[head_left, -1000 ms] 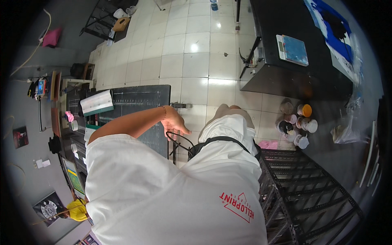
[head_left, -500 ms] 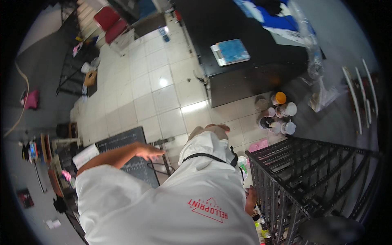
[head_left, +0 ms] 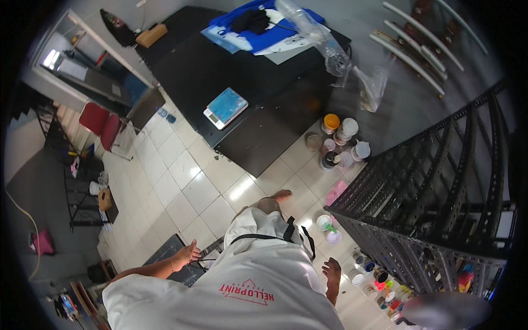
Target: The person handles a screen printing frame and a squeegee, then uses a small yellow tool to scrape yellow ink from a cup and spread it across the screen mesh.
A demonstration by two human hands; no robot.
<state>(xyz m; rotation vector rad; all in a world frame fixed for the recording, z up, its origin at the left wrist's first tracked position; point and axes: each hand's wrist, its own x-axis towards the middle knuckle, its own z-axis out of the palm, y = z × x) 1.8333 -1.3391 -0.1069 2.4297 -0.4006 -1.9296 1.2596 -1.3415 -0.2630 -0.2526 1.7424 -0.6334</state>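
My left hand (head_left: 186, 254) hangs at my side with nothing in it, its fingers apart. Under it lies a dark board (head_left: 165, 252) with pale markings, partly hidden by my arm. On the other side, my right hand (head_left: 331, 269) hangs empty, fingers slightly bent and spread. Closest to that hand on the floor stand a white tub (head_left: 323, 223) with a green tool in it, a pale lilac tub (head_left: 334, 237) and a white-topped pot (head_left: 356, 278). Neither hand touches anything that I can see.
A black table (head_left: 264, 132) ahead carries a blue-topped scale (head_left: 226, 108) and blue cloth (head_left: 297, 27). Stacked tubs (head_left: 346, 129) stand by its corner. A black metal rack (head_left: 418, 220) fills the right, with several small pots (head_left: 385, 289) beside it. A red chair (head_left: 102, 125) stands far left.
The view has swung to the right, so table and scale appear further left and more of the rack and floor pots shows. My right hand has come into fuller view; one bare foot is forward.
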